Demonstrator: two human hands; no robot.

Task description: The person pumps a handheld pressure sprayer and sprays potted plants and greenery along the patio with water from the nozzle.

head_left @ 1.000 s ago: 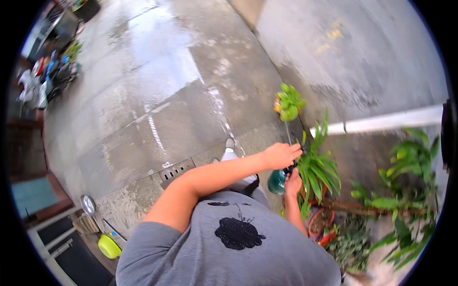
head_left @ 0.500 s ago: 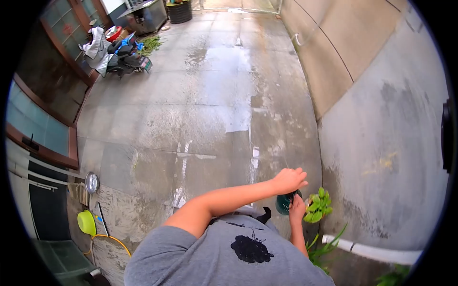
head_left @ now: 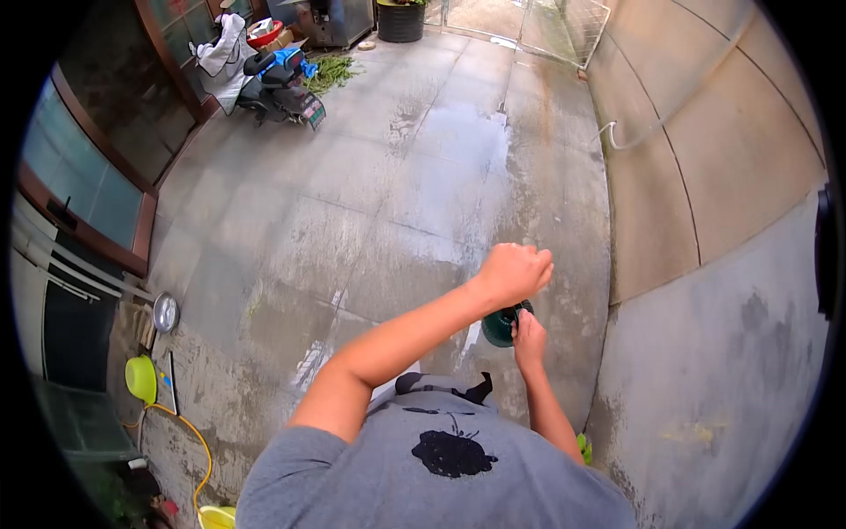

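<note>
A dark green translucent bottle (head_left: 498,329) hangs in front of my body, above the wet concrete floor. My right hand (head_left: 529,338) has its fingers wrapped round the black handle at the bottle's top. Just above the bottle is my left hand (head_left: 515,271), its fingers curled together; it partly covers the bottle's top, and what its fingers press on, if anything, is hidden. A bit of green plant (head_left: 583,448) shows beside my right forearm.
A scooter (head_left: 282,93) with a silver cover stands at the upper left, near cut greenery (head_left: 330,73) and a black pot (head_left: 401,21). At the left lie a metal basin (head_left: 166,313), a lime-green basin (head_left: 140,379) and a yellow hose (head_left: 204,450). A wall (head_left: 705,176) runs along the right.
The view has swung away from the potted plants toward the open yard. Both hands and the bottle have moved with it, and my left hand is now more tightly curled.
</note>
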